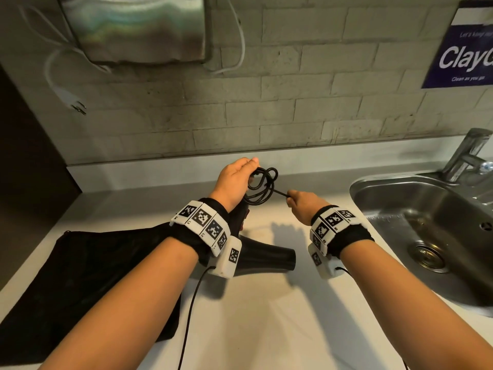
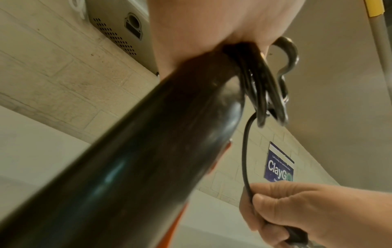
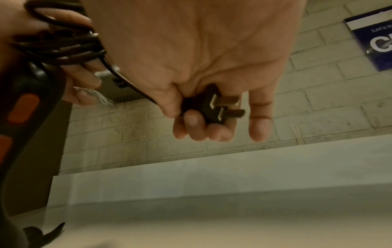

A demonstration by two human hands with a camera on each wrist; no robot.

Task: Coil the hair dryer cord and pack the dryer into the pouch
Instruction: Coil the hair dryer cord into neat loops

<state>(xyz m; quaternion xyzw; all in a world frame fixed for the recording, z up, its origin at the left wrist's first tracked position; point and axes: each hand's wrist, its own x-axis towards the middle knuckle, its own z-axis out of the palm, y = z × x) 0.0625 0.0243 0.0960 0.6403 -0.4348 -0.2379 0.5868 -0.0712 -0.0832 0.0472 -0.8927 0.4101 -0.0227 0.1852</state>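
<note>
My left hand (image 1: 234,182) grips the handle of the black hair dryer (image 1: 264,256) together with several loops of its black cord (image 1: 262,186), held above the counter. The dryer's barrel points right, below my left wrist. In the left wrist view the dryer handle (image 2: 148,151) fills the frame, and the cord loops (image 2: 267,87) hang from my fingers. My right hand (image 1: 301,202) pinches the cord's end, and its curled fingers hold the black two-pin plug (image 3: 212,107). A short stretch of cord runs taut between the hands. The black pouch (image 1: 88,284) lies flat on the counter at the left.
A steel sink (image 1: 426,222) with a faucet (image 1: 466,156) is set into the white counter (image 1: 266,316) on the right. A brick wall runs behind, with a metal dispenser (image 1: 133,28), a white cord with a plug (image 1: 77,105) and a blue sign (image 1: 464,49).
</note>
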